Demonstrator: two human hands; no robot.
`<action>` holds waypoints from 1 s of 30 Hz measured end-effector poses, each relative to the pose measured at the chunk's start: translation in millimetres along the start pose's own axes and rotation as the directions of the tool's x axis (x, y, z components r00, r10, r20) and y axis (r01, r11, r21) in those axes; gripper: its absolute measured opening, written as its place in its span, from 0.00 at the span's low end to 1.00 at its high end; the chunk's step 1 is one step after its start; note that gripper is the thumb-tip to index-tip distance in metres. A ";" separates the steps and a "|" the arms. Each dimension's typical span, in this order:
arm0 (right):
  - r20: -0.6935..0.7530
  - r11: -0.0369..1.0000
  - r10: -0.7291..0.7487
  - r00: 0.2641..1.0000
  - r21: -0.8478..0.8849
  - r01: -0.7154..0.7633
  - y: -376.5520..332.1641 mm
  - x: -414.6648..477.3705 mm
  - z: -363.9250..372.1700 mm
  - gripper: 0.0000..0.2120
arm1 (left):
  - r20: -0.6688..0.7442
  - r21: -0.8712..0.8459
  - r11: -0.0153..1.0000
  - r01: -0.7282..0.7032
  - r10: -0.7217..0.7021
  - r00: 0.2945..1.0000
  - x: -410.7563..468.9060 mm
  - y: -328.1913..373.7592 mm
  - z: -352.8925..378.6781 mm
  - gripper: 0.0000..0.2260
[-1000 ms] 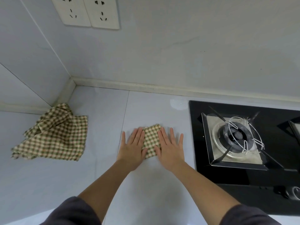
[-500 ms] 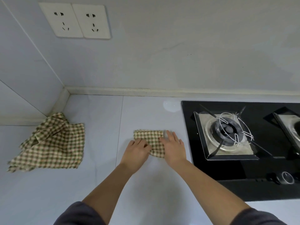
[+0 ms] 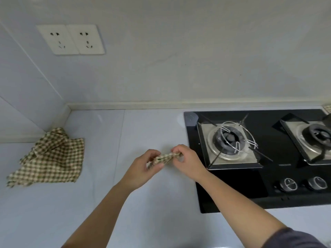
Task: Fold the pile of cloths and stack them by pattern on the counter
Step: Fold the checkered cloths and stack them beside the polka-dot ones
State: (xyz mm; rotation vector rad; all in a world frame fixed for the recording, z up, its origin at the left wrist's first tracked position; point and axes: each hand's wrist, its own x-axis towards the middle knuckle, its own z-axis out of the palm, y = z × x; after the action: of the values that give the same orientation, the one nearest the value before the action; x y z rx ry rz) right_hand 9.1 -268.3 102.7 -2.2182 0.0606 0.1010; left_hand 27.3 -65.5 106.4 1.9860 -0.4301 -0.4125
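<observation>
- Folded cloth (image 3: pixel 166 157), green-and-cream check, small and thick, held between both hands, seemingly just clear of the worktop (image 3: pixel 152 126) and near the left edge of the hob (image 3: pixel 225 187).
- Left hand (image 3: pixel 143 169) curled round the cloth's near-left end, thumb on top, fingers tucked beneath.
- Right hand (image 3: pixel 186 163) pinching the far-right end with bent fingers. Neither hand flat, neither slack.
- Second cloth (image 3: pixel 52 158) of the same check lying crumpled and unfolded in the worktop's left corner, well apart from the hands.
- Sliver of checked fabric (image 3: pixel 327 109) at the far right edge, behind the hob. Too little in view to tell whether a folded stack or a loose piece.
- Step in hand, by the look of it: folding finished on this piece, now picking it up for its place on a stack.
- Next move probably calls for:
  - keeping both grips firm against the layers springing open;
  - carrying the bundle level;
  - setting it flat on or beside its matching pattern with edges squared;
  - pressing down with a palm before letting go.
- Worth staying clear of the burner (image 3: pixel 229 140) and its wire stand in case of a path across the hob, given the risk of snagging a loose corner there.
- Left to do afterwards: spreading out, folding and stacking the crumpled cloth in the corner.
</observation>
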 end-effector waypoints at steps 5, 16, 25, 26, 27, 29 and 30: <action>-0.037 0.956 0.108 0.993 0.277 -0.093 15.3 -40.2 -86.6 0.07 | -0.178 -0.089 0.995 0.036 -0.052 0.983 16.0 69.3 76.0 0.02; 0.098 0.332 0.483 0.870 0.899 -0.286 164.1 -194.2 -320.7 0.07 | -0.127 -0.458 0.864 0.207 -0.295 0.947 40.0 254.3 342.9 0.13; 0.081 0.313 0.578 0.812 0.897 -0.312 277.6 -225.9 -474.6 0.13 | 0.033 -0.566 0.768 0.301 -0.343 0.939 121.1 341.4 498.7 0.11; 0.057 0.316 0.594 0.803 0.901 -0.298 289.4 -222.3 -490.5 0.13 | 0.078 -0.558 0.767 0.317 -0.332 0.940 132.7 346.5 514.9 0.09; 0.046 0.318 0.610 0.791 0.900 -0.298 308.4 -217.6 -511.1 0.14 | 0.112 -0.529 0.781 0.332 -0.324 0.939 150.0 350.7 537.9 0.08; 0.062 0.316 0.630 0.774 0.890 -0.329 338.0 -210.1 -545.2 0.14 | 0.122 -0.477 0.806 0.350 -0.334 0.935 178.9 360.0 574.5 0.06; 0.083 0.324 0.632 0.770 0.875 -0.360 350.3 -207.4 -561.0 0.14 | 0.109 -0.457 0.814 0.359 -0.349 0.931 194.3 365.3 590.7 0.07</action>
State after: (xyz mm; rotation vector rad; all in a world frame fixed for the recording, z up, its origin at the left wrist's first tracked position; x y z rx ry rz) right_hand -196.7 -925.4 182.5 -1.0732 0.8164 0.0739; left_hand -120.2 -768.9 165.9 1.5750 0.0444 -0.7023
